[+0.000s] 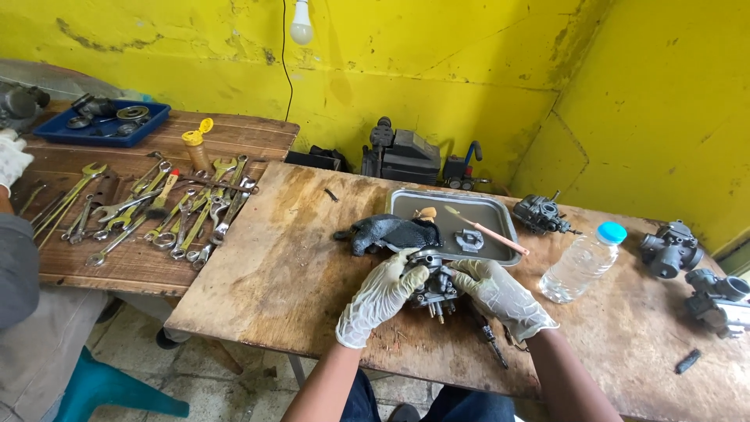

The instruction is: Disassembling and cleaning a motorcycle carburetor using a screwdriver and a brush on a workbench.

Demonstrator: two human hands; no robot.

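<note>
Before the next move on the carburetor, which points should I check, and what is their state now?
1. Both hands on the carburetor: ok, left hand and right hand grip it.
2. Gloves on: ok.
3. Carburetor rests on the table: cannot tell.
4. Tray within reach: ok, just behind the hands.
5. Bottle capped: ok.
6. Screwdriver close: ok, beside the right hand.

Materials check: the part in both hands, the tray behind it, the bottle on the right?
Carburetor, held by left hand and right hand: looks like cast metal, dull grey, with brass-coloured fittings underneath. Tray: probably sheet steel or aluminium, matte silver with a rolled rim. Bottle: clear plastic, see-through and ribbed, with a blue cap.
</note>
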